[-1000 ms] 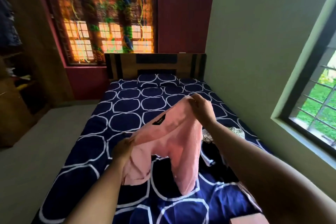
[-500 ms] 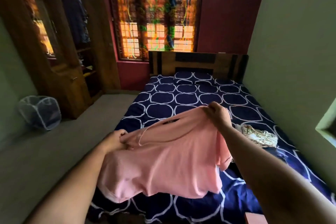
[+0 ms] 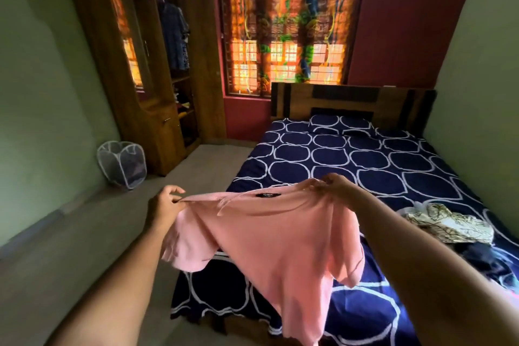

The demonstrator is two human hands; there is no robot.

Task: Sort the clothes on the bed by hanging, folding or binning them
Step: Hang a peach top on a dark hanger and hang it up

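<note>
Bedroom w/ navy ring-print bed (image 3: 365,166), mesh hamper (image 3: 122,163) by wooden wardrobe (image 3: 146,64). Left hand (image 3: 164,205) & right hand (image 3: 334,187) each pinch soft pink tee (image 3: 275,239) at shoulders; crumpled patterned cloth (image 3: 449,225) beside.

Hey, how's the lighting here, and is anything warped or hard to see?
Head view: dim room, backlit by the curtained window, glowing orange; wide-angle lens bows the wardrobe and left wall; pink T-shirt reads clearly; dark clothes at the right edge are lost in shadow.

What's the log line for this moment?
left hand: pinches pink T-shirt shoulder | right hand: pinches other shoulder | T-shirt: held spread | unsorted: patterned garment on bed
</note>
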